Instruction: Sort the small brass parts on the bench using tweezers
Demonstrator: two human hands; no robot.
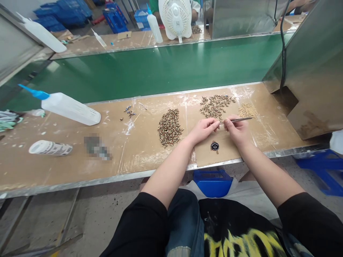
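- On the counter (80, 157), just behind the black ring (214, 146), both hands meet over a brown cardboard sheet (211, 155).
- Left hand (203, 130): its grip is pinched together at the fingertips on a small piece too tiny to identify, held against the tip of the tweezers (237, 120).
- Right hand (237, 130): its grip is clamped on the tweezers, which point away to the right of the ring with the shaft lying nearly level.
- Black ring: lies flat on the cardboard sheet, just below the two hands and touching neither.
- Left of the ring: a dense heap of small brass parts (169, 127) sits on the counter, near the left hand.
- Behind the ring: a looser scatter of brass parts (215, 105), with a paler pile (247, 110) just to its right.
- Far left of the ring: a white squeeze bottle (70, 108) with a blue nozzle lies on its side; a roll of labels (50, 147) lies in front of it.
- Beyond the ring, past the counter edge: a green conveyor belt (160, 69), with a white fan (175, 18) on its far side.
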